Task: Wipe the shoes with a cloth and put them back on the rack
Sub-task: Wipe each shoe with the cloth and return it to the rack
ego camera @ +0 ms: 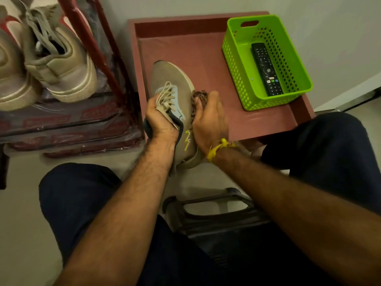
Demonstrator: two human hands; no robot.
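Note:
A tan knit sneaker (172, 79) with pale laces and a yellow side mark is held over the reddish tray, toe pointing away from me. My left hand (159, 118) grips it at the tongue and collar, fingers curled inside the opening. My right hand (208, 120) holds a brownish cloth (198, 98) bunched against the shoe's right side. A yellow thread band circles my right wrist. Most of the cloth is hidden under my fingers.
The red-framed shoe rack (86, 38) at left carries a pair of beige sneakers (57, 58). A reddish tray table (185, 27) holds a green perforated basket (292, 58) with a black remote (266, 69). A dark stool (208, 203) sits between my knees.

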